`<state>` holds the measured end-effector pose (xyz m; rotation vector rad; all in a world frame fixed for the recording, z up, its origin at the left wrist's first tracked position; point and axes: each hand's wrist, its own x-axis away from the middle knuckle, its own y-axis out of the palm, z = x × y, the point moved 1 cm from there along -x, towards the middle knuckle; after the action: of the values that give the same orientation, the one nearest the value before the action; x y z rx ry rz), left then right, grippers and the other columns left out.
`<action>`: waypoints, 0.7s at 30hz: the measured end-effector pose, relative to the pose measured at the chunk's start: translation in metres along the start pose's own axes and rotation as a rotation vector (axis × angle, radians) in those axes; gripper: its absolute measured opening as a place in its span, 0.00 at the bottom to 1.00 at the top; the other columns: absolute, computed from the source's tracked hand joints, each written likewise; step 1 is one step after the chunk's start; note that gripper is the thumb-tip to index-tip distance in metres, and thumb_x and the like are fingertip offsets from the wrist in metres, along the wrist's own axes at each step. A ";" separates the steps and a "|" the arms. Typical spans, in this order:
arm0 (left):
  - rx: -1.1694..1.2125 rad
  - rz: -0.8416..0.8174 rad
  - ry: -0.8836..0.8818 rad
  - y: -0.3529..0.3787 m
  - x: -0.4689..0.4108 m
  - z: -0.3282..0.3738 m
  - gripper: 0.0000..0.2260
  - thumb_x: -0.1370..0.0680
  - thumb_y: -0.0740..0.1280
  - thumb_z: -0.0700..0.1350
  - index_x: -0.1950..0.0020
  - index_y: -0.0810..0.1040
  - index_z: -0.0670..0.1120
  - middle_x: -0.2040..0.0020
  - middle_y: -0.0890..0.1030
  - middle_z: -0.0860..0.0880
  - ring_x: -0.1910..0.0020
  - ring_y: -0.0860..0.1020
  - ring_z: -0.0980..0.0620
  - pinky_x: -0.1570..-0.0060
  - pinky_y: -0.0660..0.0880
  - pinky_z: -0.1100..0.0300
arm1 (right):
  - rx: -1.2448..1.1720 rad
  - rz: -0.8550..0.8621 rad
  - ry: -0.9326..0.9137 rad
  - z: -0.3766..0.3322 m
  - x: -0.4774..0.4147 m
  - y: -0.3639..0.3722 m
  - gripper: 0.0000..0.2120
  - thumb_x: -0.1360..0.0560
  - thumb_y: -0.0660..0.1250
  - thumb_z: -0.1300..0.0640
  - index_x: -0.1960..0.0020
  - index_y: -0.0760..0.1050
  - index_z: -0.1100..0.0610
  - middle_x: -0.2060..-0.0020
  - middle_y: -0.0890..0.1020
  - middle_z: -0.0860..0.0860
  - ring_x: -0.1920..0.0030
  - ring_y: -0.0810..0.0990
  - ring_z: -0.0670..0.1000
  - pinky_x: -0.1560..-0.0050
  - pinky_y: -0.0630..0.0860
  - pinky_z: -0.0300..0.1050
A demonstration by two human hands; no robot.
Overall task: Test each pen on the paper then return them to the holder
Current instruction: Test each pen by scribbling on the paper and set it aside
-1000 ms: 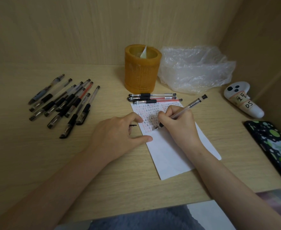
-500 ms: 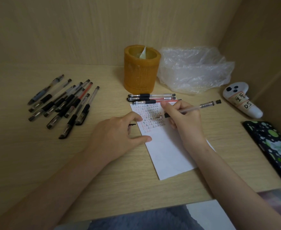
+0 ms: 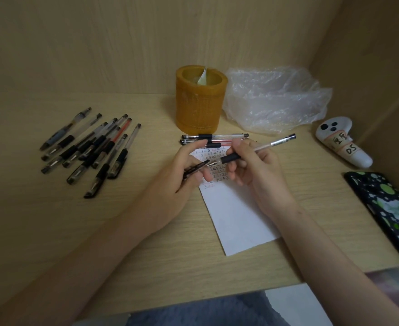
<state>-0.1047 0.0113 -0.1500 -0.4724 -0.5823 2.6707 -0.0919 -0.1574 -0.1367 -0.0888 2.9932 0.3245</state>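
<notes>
— Changes since the earlier frame?
— Raised off the paper: left hand, now pinching a dark cap. Lifted from the sheet: tip of the pen, clasped in the right hand above the paper and aimed at the cap. Contact between tip and cap not discernible.
— Surroundings?
— Paper flat and white, written rows partly hidden behind both hands. Just beyond it, three capped pens. Behind those, a cylindrical amber holder, contents unclear. At left, loose pens, fanned. At right, a crinkled clear plastic bag.

pens left of paper; holder behind paper; bag right of holder
</notes>
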 end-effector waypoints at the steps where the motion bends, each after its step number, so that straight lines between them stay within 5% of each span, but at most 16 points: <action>1: 0.008 -0.006 0.005 0.001 0.000 0.000 0.23 0.20 0.59 0.39 0.28 0.58 0.55 0.52 0.79 0.57 0.49 0.76 0.59 0.45 0.71 0.64 | -0.001 -0.008 -0.001 0.000 0.000 0.000 0.22 0.20 0.60 0.59 0.72 0.76 0.51 0.76 0.74 0.52 0.76 0.71 0.50 0.78 0.63 0.38; 4: 0.011 -0.021 0.012 0.002 0.000 0.001 0.25 0.20 0.59 0.37 0.28 0.57 0.57 0.51 0.79 0.58 0.48 0.76 0.64 0.48 0.67 0.75 | 0.023 -0.062 0.010 0.002 0.000 0.001 0.12 0.21 0.61 0.59 0.63 0.75 0.58 0.76 0.75 0.51 0.76 0.72 0.49 0.78 0.65 0.37; 8: -0.064 -0.009 0.035 0.001 -0.001 0.002 0.28 0.21 0.61 0.38 0.29 0.54 0.61 0.50 0.79 0.58 0.51 0.77 0.64 0.48 0.70 0.73 | 0.044 -0.177 0.008 0.007 0.003 0.004 0.07 0.27 0.65 0.57 0.59 0.72 0.61 0.73 0.77 0.54 0.74 0.74 0.49 0.77 0.67 0.37; 14: -0.028 0.221 -0.008 -0.007 -0.003 0.001 0.09 0.25 0.67 0.42 0.48 0.78 0.55 0.66 0.81 0.54 0.69 0.79 0.59 0.67 0.74 0.68 | 0.020 -0.082 -0.046 0.001 0.002 0.001 0.02 0.32 0.69 0.59 0.63 0.79 0.56 0.74 0.78 0.51 0.77 0.72 0.46 0.77 0.67 0.35; 21: -0.126 0.215 0.012 -0.003 -0.001 0.004 0.05 0.24 0.67 0.45 0.56 0.81 0.46 0.73 0.75 0.54 0.77 0.71 0.58 0.71 0.67 0.70 | 0.064 -0.077 -0.031 -0.001 0.001 -0.001 0.02 0.31 0.70 0.61 0.63 0.78 0.58 0.75 0.77 0.52 0.77 0.71 0.47 0.78 0.66 0.35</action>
<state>-0.1043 0.0122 -0.1444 -0.6170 -0.7371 2.8420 -0.0926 -0.1589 -0.1365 -0.1906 2.9567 0.2202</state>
